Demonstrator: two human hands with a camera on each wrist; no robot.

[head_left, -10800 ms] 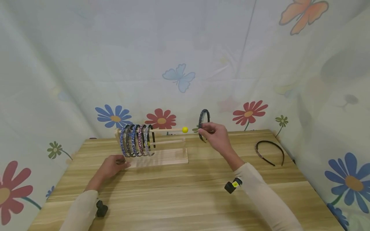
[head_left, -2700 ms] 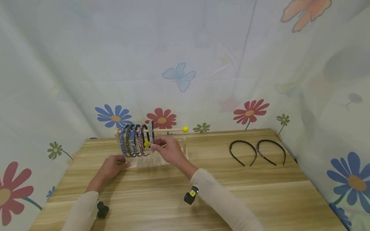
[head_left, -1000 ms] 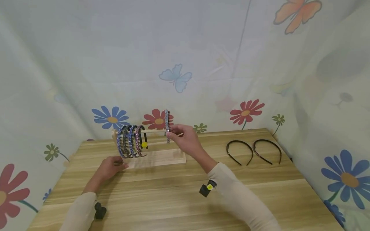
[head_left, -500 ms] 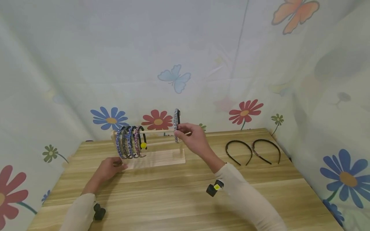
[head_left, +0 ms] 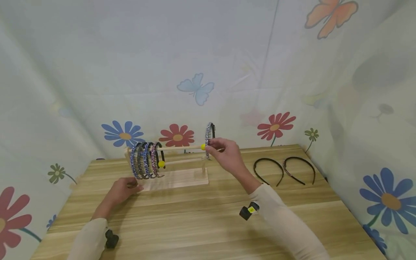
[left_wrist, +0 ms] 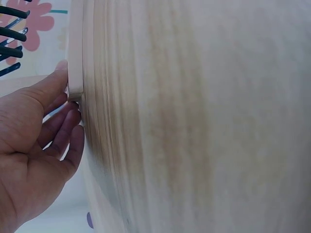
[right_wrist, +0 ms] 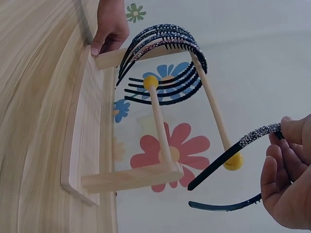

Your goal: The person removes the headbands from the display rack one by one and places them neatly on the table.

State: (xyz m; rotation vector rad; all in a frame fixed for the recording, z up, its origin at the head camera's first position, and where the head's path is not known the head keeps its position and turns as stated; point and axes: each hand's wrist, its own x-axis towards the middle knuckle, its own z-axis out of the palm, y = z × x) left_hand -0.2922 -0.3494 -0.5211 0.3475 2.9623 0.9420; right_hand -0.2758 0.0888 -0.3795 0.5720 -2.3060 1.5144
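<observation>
My right hand point(head_left: 229, 155) pinches a silver glittery toothed headband point(head_left: 208, 133), held upright right at the yellow ball point(head_left: 203, 147) on the end of the upper rod. In the right wrist view the same headband point(right_wrist: 257, 133) has its black open ends pointing toward the wooden stand. My left hand point(head_left: 121, 189) grips the left end of the base point(head_left: 188, 177) of this headband stand, thumb on one face and fingers curled at the edge. Several glittery headbands point(head_left: 154, 159), blue, dark and pink, hang together at the rod's left end.
Two dark headbands lie on the table at the right, a plain black one point(head_left: 268, 159) beside one with a pinkish section point(head_left: 287, 169). The stand's shorter lower rod ends in another yellow ball point(head_left: 161, 164). A floral curtain point(head_left: 227, 90) stands behind the wooden table point(head_left: 182, 224).
The right hand laid a dark headband down at the right, then took the silver headband from the row and slid it rightward along the rod to the ball end. The left hand stayed put.
</observation>
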